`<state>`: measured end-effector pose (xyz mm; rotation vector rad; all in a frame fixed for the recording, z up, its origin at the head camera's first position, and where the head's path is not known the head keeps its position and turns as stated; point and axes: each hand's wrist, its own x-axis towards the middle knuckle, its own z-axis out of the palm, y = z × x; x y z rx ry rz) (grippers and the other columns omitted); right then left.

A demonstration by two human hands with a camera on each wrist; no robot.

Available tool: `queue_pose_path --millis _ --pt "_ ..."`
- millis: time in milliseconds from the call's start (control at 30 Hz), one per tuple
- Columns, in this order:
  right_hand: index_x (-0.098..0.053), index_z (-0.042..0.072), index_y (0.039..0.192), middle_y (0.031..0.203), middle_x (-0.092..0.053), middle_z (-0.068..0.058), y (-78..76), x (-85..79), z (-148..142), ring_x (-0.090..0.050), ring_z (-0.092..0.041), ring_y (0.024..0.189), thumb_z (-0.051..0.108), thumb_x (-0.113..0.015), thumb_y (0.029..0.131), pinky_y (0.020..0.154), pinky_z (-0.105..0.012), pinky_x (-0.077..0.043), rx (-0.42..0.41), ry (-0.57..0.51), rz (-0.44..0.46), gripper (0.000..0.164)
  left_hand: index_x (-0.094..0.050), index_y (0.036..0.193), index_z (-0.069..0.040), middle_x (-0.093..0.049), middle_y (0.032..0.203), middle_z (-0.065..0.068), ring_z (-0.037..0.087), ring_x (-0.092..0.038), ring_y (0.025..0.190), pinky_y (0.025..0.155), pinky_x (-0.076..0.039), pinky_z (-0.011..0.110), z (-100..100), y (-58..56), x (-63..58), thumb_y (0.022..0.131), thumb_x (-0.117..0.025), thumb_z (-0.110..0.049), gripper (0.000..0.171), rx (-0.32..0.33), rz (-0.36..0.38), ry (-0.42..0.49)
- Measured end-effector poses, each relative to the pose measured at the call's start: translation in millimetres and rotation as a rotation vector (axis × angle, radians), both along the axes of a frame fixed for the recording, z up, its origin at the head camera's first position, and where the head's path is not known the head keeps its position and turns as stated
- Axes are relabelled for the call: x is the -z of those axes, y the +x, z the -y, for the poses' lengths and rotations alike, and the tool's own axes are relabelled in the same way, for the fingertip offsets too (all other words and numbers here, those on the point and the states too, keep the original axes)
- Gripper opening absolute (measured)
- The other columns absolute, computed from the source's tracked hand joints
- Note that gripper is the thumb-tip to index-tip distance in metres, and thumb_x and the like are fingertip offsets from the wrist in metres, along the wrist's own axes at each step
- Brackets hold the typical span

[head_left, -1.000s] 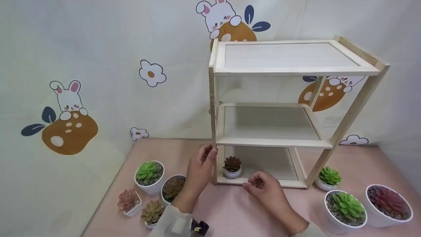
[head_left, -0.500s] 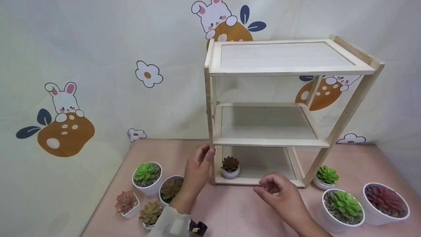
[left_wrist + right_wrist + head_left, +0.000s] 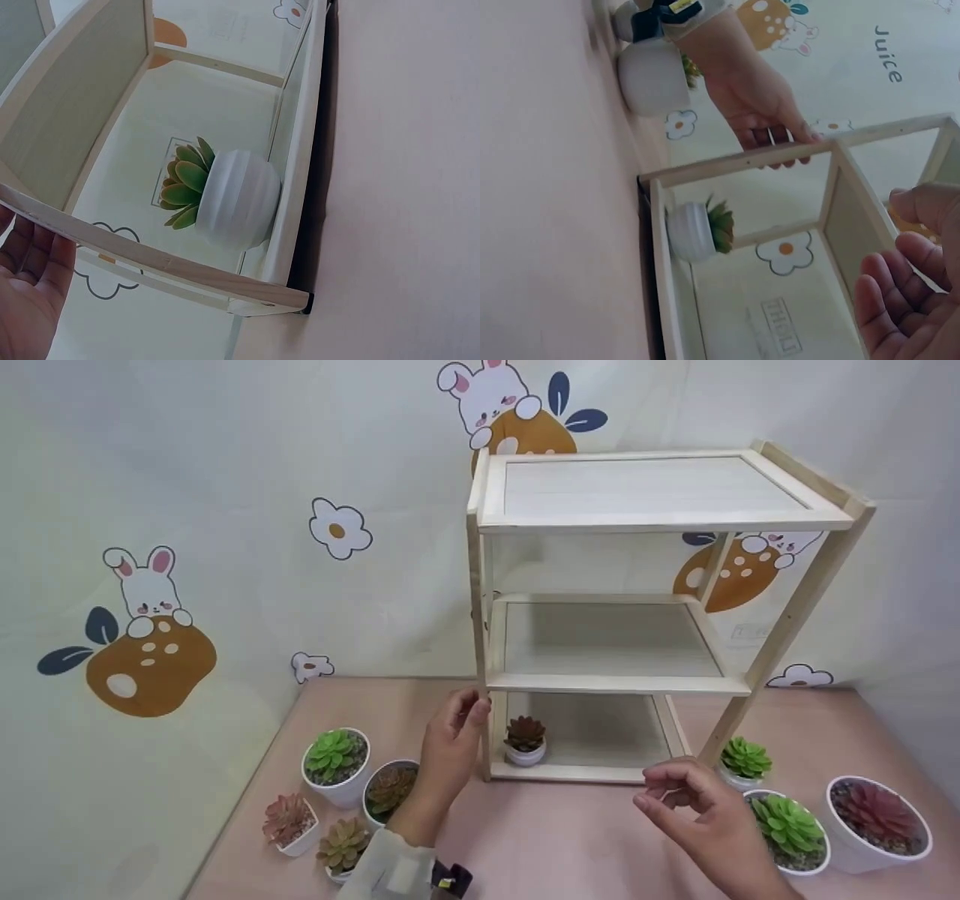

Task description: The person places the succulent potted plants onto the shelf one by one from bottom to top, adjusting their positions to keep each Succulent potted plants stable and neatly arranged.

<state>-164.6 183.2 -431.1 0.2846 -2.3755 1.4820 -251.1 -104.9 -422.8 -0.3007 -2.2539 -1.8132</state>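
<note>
A three-tier wooden shelf rack (image 3: 615, 684) stands on the pink table. My left hand (image 3: 454, 742) grips its left front post just below the middle tier, thumb at the front, fingertips behind the post in the right wrist view. On the bottom tier, near the left post, sits a small dark red-green succulent (image 3: 526, 732) in a white ribbed pot (image 3: 238, 199). My right hand (image 3: 709, 810) hovers in front of the rack's lower right corner, fingers loosely curled and nothing between them. In the head view it overlaps part of a potted green succulent (image 3: 791, 829).
Left of the rack stand several potted succulents, among them a green one (image 3: 335, 757), a brown one (image 3: 391, 791), a pink one (image 3: 289, 821) and a yellowish one (image 3: 343, 846). To the right are a small green one (image 3: 745, 759) and a dark red one (image 3: 881, 821).
My right hand has moved right, away from the succulent on the bottom tier toward the rack's right front corner. The left hand stays on the post. The head view has shifted slightly.
</note>
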Motion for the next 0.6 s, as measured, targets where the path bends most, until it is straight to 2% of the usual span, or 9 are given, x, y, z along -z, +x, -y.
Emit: queue_pose_path --millis 100,400,600 --pt "-0.066 0.014 0.099 0.091 -0.064 0.002 3.2 -3.1 -10.8 -0.063 -0.012 0.08 0.002 -0.079 0.077 0.068 -0.022 -0.054 0.005 -0.001 -0.028 0.028 -0.058 0.123 -0.008 -0.064 0.112 0.006 0.017 -0.059 0.11 0.097 -0.049 0.034 0.2 0.4 -0.6 0.099 -0.053 -0.028 0.032 -0.004 0.01 -0.005" --pt "-0.064 0.006 0.105 0.098 -0.065 -0.003 8.4 -8.0 -36.2 -0.065 -0.011 0.086 -0.002 -0.076 0.078 0.073 -0.019 -0.053 0.056 0.001 -0.042 0.031 -0.058 0.123 -0.005 -0.064 0.114 0.009 0.018 -0.059 0.111 0.098 -0.049 0.034 -0.6 1.0 -2.5 0.1 -0.052 -0.028 0.033 -0.011 0.008 -0.009" --pt "-0.062 0.011 0.114 0.107 -0.064 0.003 13.3 -10.5 -50.7 -0.062 -0.003 0.098 0.01 -0.076 0.082 0.083 -0.01 -0.048 0.117 0.113 0.004 0.036 -0.057 0.123 -0.004 -0.064 0.114 0.008 0.019 -0.059 0.112 0.099 -0.048 0.035 -0.7 1.1 -2.9 0.1 -0.052 -0.028 0.034 -0.01 0.011 -0.008"
